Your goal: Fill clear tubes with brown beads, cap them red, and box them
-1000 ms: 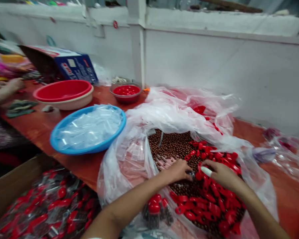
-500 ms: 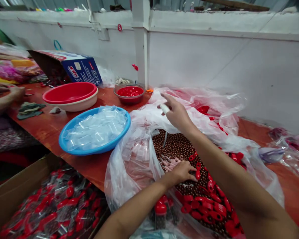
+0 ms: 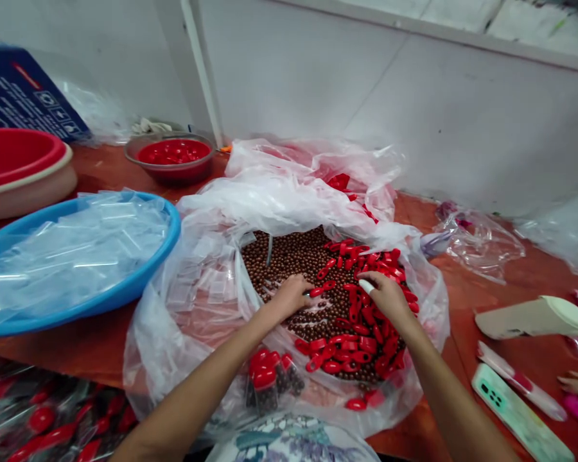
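A white plastic bag [image 3: 289,199] lies spread around a heap of small brown beads [image 3: 289,253]. Red plastic caps [image 3: 349,350] are piled on the beads, mostly at the right and front. My left hand [image 3: 291,296] is closed at the fingertips on a red cap [image 3: 316,292], low over the beads. To its right, my right hand [image 3: 388,296] reaches over the red caps with fingers apart, one wrapped in white; I see nothing held in it. Clear packets with red tops [image 3: 264,378] rest on the bag's near edge. A thin rod [image 3: 269,250] stands in the beads.
At left are a blue basin [image 3: 173,234] of clear sleeves and stacked red and cream basins [image 3: 29,192]. A bowl [image 3: 130,151] of red pieces stands behind. Finished-looking packets [image 3: 52,417] fill the lower left. A beige cup [image 3: 515,319] and phone [image 3: 520,410] lie right.
The view has swung right and down. My right hand has come down from above the bag's far edge to the red caps. My left hand remains low over the beads.
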The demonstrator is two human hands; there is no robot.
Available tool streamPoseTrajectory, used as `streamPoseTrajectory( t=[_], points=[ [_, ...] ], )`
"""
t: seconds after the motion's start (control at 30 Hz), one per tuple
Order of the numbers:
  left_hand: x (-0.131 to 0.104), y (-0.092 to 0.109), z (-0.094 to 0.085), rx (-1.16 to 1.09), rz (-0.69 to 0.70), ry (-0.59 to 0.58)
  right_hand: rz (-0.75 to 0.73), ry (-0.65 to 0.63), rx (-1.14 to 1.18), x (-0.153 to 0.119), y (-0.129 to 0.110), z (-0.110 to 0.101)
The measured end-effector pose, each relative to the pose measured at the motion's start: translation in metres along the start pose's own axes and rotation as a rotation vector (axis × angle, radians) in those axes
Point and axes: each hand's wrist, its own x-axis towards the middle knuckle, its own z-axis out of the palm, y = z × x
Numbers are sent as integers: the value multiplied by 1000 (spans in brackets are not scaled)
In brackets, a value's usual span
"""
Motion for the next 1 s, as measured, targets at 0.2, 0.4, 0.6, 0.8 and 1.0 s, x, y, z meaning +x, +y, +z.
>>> streamPoseTrajectory(
  t=[0.2, 0.4, 0.6, 0.8, 1.0],
  points=[
    [9, -2, 9, -20, -6, 0, -225, -142, -49, 0, -27, 40],
    [7, -5, 6, -53, 3, 9, -222, -91, -30, 4, -30, 50],
    [17, 4, 13, -60, -16, 47, 234, 163, 547, -39, -17, 31],
    [35, 22, 25, -98, 40, 35, 527, 231, 952, -92, -30, 23],
    [39, 28, 32, -199, 77, 38, 604, 267, 1107, -105, -24, 29]
  ],
)
